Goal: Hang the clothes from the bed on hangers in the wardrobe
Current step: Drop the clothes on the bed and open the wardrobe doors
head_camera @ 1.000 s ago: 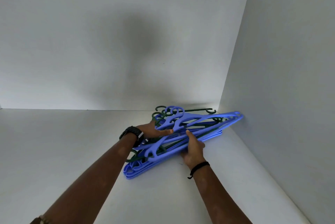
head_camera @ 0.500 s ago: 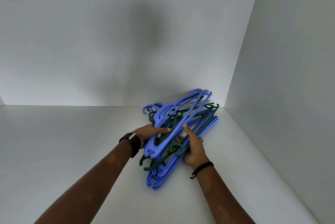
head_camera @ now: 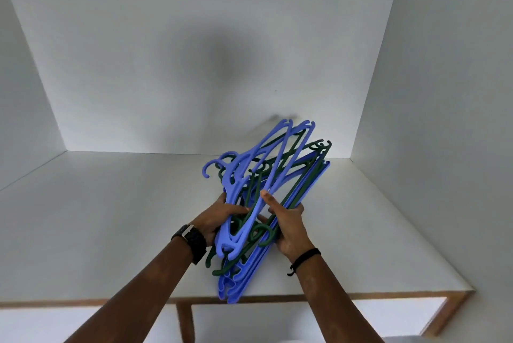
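Left hand: left hand (head_camera: 219, 217) grips the near-left side of the bundle of hangers (head_camera: 263, 204), fingers curled into the frames; a watch (head_camera: 192, 240) sits on that wrist.
Right hand: right hand (head_camera: 288, 224) clamps the same bundle from the right, thumb laid up along a blue frame, fingers wrapped under; a black cord bracelet (head_camera: 305, 256) on the wrist.
Hands relative: close together, one on each side of the bundle, both closed on it.
Bundle make-up: blue and dark green plastic hangers, stacked and partly tangled; count cannot be told.
Bundle location: held above the white shelf (head_camera: 111, 231) inside the wardrobe, right of centre, its near end hanging over the shelf's wooden front edge (head_camera: 83, 302). Whether any part rests on the shelf cannot be told.
Long axis: runs from the near end, low and toward the person, up and away to the far end, leaning right toward the side wall (head_camera: 444, 93).
Tilt: far end raised, near end low.
Hooks: several point left, near the back wall (head_camera: 194, 51); others curl out at the near end between the hands.
Done (judged): hangers fetched into hand only.
Left (judged): separate one hanger, fetch clothes from the bed, dress hangers, hang them. No clothes, bed or rail in view.
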`<state>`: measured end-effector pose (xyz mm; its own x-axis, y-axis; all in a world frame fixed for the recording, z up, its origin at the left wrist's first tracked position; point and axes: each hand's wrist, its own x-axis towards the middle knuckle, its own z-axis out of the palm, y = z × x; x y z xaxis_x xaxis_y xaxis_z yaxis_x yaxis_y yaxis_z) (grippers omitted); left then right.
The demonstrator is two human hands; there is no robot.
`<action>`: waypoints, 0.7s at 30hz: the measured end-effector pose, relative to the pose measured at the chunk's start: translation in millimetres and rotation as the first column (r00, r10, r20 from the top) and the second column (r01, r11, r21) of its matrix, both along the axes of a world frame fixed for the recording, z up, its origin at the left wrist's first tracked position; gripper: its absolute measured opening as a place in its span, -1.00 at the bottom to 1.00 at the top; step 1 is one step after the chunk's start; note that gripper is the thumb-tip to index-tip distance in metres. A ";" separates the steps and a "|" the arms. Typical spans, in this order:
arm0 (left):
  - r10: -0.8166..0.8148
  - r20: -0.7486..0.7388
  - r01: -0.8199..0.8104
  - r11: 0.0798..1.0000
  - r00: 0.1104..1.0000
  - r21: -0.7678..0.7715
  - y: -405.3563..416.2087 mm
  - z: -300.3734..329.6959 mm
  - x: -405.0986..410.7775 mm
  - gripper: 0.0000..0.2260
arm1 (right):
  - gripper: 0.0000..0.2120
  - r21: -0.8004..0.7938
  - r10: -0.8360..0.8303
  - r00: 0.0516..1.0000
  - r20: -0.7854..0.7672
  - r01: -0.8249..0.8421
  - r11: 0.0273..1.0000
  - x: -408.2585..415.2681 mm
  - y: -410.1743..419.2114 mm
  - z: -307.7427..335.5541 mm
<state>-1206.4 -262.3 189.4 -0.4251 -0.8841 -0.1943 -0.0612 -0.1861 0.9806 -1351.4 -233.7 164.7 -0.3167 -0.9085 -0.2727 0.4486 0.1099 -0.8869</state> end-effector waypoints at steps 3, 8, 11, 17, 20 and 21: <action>0.144 0.042 -0.135 0.977 0.989 -0.164 37.4 2.3 38.2 -0.43 | 0.29 0.018 0.100 0.994 -0.048 -0.099 0.995 33.6 29.2 4.2; 0.370 -0.045 -0.357 0.848 0.928 -0.391 107.4 1.4 105.7 -0.41 | 0.48 -0.110 0.234 0.959 -0.160 -0.253 0.961 101.0 72.7 18.9; 0.492 -0.105 -0.478 0.737 0.864 -0.478 155.7 -2.3 143.6 -0.36 | 0.33 -0.245 0.278 0.930 -0.242 -0.336 0.910 142.9 105.0 31.0; 0.771 -0.163 -0.656 0.387 0.616 -0.647 284.3 -5.9 204.6 -0.34 | -0.04 -0.299 0.499 0.758 -0.421 -0.635 0.712 221.7 189.1 35.0; 0.891 -0.186 -0.713 0.190 0.414 -0.675 368.6 -15.3 223.1 -0.41 | -0.32 -0.369 0.605 0.647 -0.465 -0.762 0.532 255.1 245.7 17.6; 0.927 -0.193 -0.738 0.119 0.322 -0.664 396.2 -21.1 227.3 -0.43 | -0.42 -0.386 0.634 0.613 -0.472 -0.790 0.477 264.5 267.1 12.2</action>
